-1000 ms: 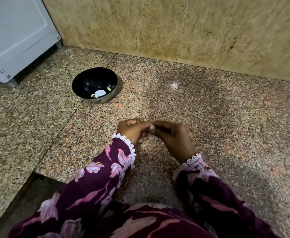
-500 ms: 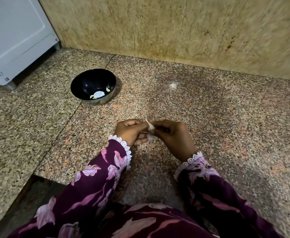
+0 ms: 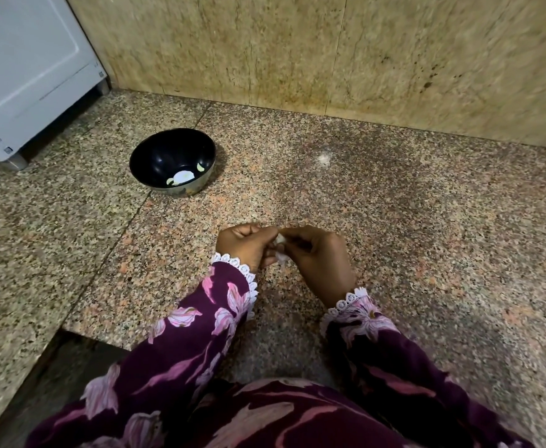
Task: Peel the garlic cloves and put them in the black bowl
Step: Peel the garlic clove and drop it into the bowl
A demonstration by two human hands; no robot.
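Observation:
My left hand (image 3: 244, 245) and my right hand (image 3: 318, 258) meet over the granite floor, fingers curled, both pinching one small white garlic clove (image 3: 279, 239) between them. A scrap of white skin (image 3: 281, 256) shows just below the clove, by my left fingers. The black bowl (image 3: 150, 156) stands on the floor to the far left of my hands, well apart from them. Inside it lie a pale peeled clove (image 3: 183, 176) and a smaller piece (image 3: 201, 168).
A white appliance (image 3: 29, 69) stands at the far left on small feet. A beige stone wall (image 3: 330, 59) runs along the back. A pale speck (image 3: 323, 158) lies on the granite floor (image 3: 427, 221). A dark step edge (image 3: 71, 360) drops off near left.
The flap of skin that stuck up between my fingers half a second ago no longer shows. My hands stay together in the same spot; the view has shifted slightly.

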